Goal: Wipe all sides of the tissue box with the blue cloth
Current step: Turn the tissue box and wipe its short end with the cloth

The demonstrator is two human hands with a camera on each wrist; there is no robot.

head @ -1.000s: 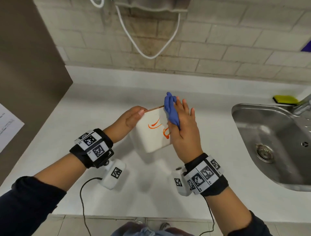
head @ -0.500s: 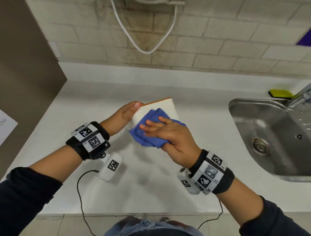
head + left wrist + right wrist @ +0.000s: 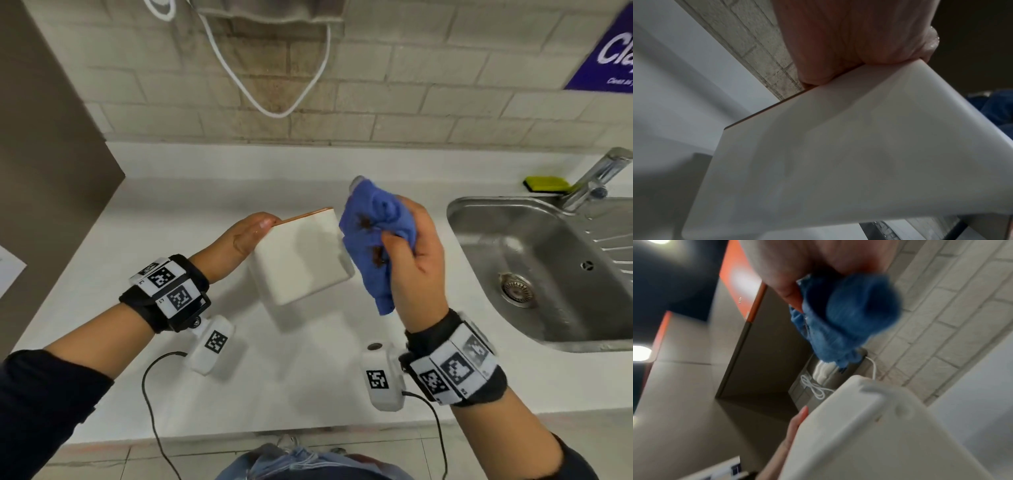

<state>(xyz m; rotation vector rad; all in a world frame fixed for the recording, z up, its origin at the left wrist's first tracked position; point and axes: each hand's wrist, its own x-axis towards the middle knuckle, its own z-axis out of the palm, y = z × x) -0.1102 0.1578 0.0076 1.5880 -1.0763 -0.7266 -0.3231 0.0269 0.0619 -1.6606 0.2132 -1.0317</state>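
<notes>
The tissue box (image 3: 301, 255) is held tilted above the white desk (image 3: 144, 219), left of the steel sink (image 3: 548, 274) and well clear of the far wall. The left hand (image 3: 245, 236) grips its upper left corner, thumb lying along the top edge; the remaining fingers are behind the box and cannot be seen, though the left wrist view shows the hand clamped on the edge. The right hand (image 3: 416, 263) is raised just right of the box, fingers curled tight round the bunched blue cloth (image 3: 375, 236) — the cloth hangs beside the right edge, and whether it touches that edge cannot be determined. Progress, as a judgement: wiping appears to be under way, with the cloth off the broad face and the hand poised between strokes; which sides are finished cannot be established from these views, so the task must be counted as incomplete. Condition of the box: a white, smooth, rounded-cornered shell with a thin orange-brown strip along the far top edge; the face turned toward the camera is plain and shows no visible marks. The cloth carries several dark brown spots — possibly soiling.
</notes>
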